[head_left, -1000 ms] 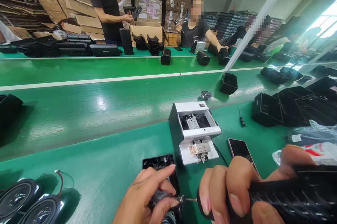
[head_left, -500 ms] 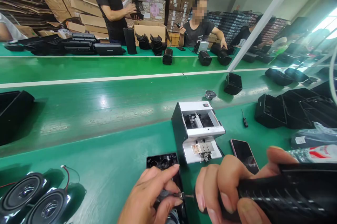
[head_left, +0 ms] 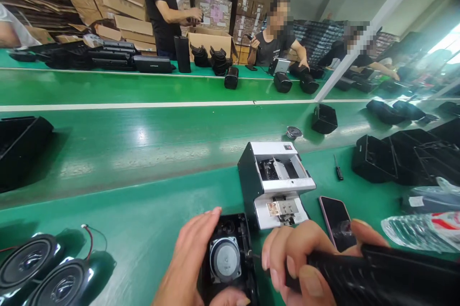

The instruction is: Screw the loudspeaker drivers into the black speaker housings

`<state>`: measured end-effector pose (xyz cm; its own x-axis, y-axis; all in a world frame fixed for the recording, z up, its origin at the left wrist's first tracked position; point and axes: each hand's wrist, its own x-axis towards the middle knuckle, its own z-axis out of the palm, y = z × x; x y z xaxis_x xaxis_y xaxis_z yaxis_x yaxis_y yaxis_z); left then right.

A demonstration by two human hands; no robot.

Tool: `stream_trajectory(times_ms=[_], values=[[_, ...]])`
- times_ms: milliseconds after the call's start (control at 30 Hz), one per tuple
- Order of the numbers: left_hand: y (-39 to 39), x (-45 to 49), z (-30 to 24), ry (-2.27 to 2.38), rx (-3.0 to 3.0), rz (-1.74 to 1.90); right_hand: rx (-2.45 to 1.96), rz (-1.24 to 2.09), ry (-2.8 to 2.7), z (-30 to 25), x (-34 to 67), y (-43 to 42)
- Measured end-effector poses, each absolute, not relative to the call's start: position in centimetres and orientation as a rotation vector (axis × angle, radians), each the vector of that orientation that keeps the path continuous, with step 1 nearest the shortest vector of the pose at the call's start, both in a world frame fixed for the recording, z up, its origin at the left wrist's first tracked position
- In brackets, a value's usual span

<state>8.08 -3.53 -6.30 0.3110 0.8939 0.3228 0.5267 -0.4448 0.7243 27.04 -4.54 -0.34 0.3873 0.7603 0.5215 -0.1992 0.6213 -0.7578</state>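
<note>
A black plastic speaker housing (head_left: 250, 267) lies on the green bench in front of me, with a round speaker driver (head_left: 225, 259), its grey back facing up, set inside. My left hand (head_left: 194, 258) grips the housing along its left side, thumb across the near end. Wrapped in my right hand (head_left: 300, 260) is a black electric screwdriver (head_left: 377, 275), held almost level. Its thin bit points left and reaches a small screw at the housing's right edge. Whether the bit sits in the screw head I cannot tell.
A white screw feeder (head_left: 283, 186) stands just behind the housing. Right of it are a phone (head_left: 336, 222), a small screwdriver (head_left: 338, 171), a plastic bottle (head_left: 413, 232) and black housings (head_left: 373, 157). Two loose speakers (head_left: 61, 287) lie at left. Co-workers stand and sit beyond the green conveyor (head_left: 143, 133).
My left fingers have let go of the small screw at the bit and moved to the housing's left side, uncovering the driver. The screwdriver bit has come to the housing's right edge.
</note>
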Motion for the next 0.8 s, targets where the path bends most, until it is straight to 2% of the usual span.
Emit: stream_trajectory(times_ms=[233, 800], values=[[-4.1, 8.5, -7.4, 1.358, 1.903, 0.890, -0.698, 0.627, -1.064, -3.4, 26.6, -3.1], [-5.0, 8.9, -10.4, 1.359, 1.842, 0.915, -0.818, 0.587, -1.138, -4.9, 26.5, -2.5]])
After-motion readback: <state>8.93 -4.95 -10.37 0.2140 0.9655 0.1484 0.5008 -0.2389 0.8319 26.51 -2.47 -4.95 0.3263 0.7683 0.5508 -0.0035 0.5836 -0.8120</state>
